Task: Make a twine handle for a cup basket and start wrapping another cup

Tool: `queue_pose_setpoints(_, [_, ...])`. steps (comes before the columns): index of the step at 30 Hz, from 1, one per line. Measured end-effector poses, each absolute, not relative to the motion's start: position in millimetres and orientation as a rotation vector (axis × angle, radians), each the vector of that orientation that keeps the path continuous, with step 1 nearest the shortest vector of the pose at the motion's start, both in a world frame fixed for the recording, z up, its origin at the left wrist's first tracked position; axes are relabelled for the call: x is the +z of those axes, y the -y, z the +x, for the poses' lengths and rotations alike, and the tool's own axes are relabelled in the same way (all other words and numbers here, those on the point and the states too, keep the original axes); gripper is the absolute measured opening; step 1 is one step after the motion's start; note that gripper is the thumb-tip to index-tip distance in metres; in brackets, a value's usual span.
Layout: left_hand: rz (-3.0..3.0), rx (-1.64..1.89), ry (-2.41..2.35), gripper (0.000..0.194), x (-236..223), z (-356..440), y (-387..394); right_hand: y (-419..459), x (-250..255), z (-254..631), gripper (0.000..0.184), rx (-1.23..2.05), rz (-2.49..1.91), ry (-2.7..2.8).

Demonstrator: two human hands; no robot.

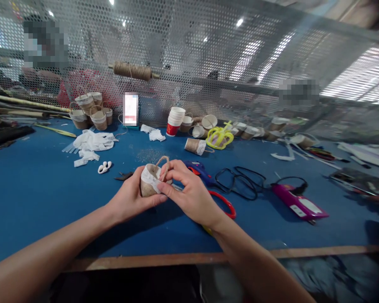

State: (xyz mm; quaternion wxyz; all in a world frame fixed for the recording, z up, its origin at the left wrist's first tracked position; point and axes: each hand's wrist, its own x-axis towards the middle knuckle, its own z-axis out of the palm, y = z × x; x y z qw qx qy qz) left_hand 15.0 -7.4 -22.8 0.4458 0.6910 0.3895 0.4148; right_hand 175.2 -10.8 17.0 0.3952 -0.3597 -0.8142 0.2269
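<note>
A small cup-shaped basket (147,187) sat above the near middle of the blue desk (50,206), cradled in the left hand (134,191), whose fingers curled round its far left side with the thumb beneath. Its wall was brown and coarse, with a white, cloth-like band round the rim. The right hand (183,185) pinched the looped twine handle (167,159) between thumb and fingertips at the rim's right side.

Just right lay a smooth blue-and-red glue gun (205,173) and scissors with a glossy, curved red handle (226,204). To the left, limp white fabric (94,141) lay crumpled. At the far left, similar rough brown baskets (99,120) stood clustered; a fuzzy twine spool (132,70) hung against the perforated metal screen (183,50).

The far stack of paper cups (173,128) bore a yellowish mark on red. The shiny purple block (290,200) at right carried white labels; their print was too small to read.
</note>
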Motion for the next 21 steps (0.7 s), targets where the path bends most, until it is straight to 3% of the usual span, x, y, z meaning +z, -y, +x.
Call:
queue_pose_setpoints(15, [1.597, 1.067, -0.911, 0.053, -22, 14, 6, 12, 18, 177, 0.01, 0.434, -0.894, 2.033])
queue_pose_setpoints(21, [1.179, 0.943, -0.616, 0.057, -18, 8, 4, 4, 26, 192, 0.025, 0.541, -1.03, 1.769])
